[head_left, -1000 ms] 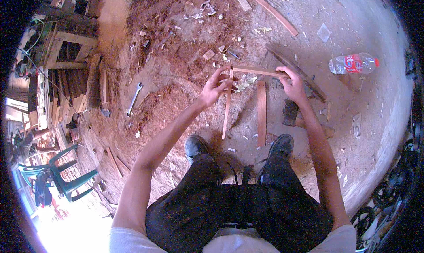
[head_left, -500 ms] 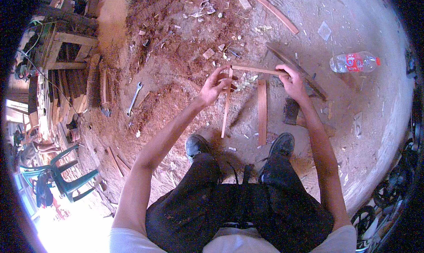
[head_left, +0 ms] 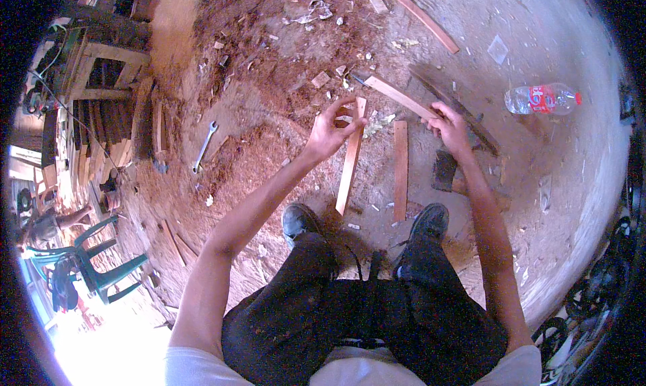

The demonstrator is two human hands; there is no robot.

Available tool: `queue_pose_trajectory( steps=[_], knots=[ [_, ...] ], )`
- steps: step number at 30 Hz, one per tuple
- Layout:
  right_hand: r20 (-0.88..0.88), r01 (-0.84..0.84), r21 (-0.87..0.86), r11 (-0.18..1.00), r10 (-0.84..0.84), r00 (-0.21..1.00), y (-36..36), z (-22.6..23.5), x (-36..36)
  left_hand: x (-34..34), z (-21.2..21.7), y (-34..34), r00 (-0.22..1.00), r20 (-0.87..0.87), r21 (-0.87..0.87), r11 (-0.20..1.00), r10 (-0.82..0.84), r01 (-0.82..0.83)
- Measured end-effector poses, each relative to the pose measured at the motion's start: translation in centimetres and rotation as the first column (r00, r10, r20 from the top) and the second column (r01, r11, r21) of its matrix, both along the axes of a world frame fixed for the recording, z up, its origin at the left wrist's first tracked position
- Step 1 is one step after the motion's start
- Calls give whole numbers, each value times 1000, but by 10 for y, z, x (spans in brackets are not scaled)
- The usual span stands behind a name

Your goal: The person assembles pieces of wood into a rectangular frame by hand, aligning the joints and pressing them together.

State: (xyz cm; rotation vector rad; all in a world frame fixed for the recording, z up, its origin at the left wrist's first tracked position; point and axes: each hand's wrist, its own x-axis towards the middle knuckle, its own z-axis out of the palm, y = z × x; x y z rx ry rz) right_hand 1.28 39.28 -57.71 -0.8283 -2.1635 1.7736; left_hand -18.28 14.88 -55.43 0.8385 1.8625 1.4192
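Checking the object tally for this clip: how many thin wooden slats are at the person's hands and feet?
3. One slat stands by the left hand; one slat is gripped by the right hand; one slat lies on the floor between them. Others lie farther off.

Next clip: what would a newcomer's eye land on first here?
Two bare hands over a sawdust-strewn floor: the left hand pinches the top of an upright wooden slat, while the right hand grips a second slat lying crosswise. A clear plastic bottle lies far right, a wrench left.
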Motion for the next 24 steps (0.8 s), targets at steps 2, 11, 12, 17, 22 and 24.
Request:
queue_pose_trajectory(
  steps=[2,11,12,17,22,24],
  knots=[
    [29,-1,-48,999,2,1000,-2,-2,3,0,3,1,1000,8,-29,1000,-8,8],
    [133,-5,-5,1000,6,991,-5,-27,12,-4,-21,-7,994,105,-24,1000,15,-12],
    [152,5,-28,1000,-1,988,-8,-27,14,-4,-24,-8,988,154,-25,1000,21,-17],
    [192,-30,74,997,16,981,-10,-32,18,-9,-50,-9,974,227,-233,970,-9,63],
    [281,-158,540,827,0,960,-20,-45,9,-17,-95,-32,990,95,-240,963,-104,124],
    [265,-85,480,873,-52,963,-11,-51,28,-1,-80,-20,977,127,-219,956,-172,196]
  ],
)
